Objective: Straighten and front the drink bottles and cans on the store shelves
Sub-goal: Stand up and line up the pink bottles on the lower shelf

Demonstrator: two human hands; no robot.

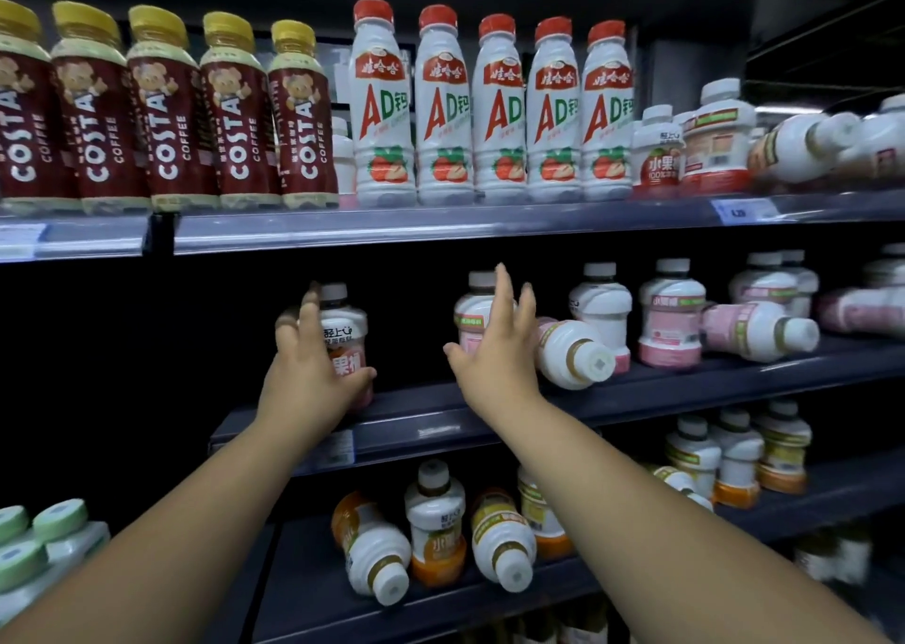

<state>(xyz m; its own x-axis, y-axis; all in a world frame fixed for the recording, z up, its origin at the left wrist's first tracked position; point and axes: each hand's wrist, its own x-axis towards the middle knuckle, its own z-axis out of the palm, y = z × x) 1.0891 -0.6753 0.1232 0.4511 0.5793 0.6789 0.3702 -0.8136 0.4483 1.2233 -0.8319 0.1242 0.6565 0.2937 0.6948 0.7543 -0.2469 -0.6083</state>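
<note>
My left hand (306, 374) is wrapped around an upright pink-and-white bottle (345, 332) at the left end of the middle shelf (489, 411). My right hand (497, 345) is spread open, fingers apart, in front of another upright pink bottle (472, 315), not gripping it. Just right of that hand a pink bottle (573, 352) lies on its side, cap pointing out. Farther right, one more pink bottle (761, 330) lies tipped over among upright ones (671, 315).
The top shelf holds Costa coffee bottles (169, 110), red-capped AD bottles (499, 110) and tipped white bottles (803, 149) at the right. On the lower shelf, orange bottles (377, 555) lie toppled beside an upright one (436, 521). Green-capped bottles (44, 540) sit at the lower left.
</note>
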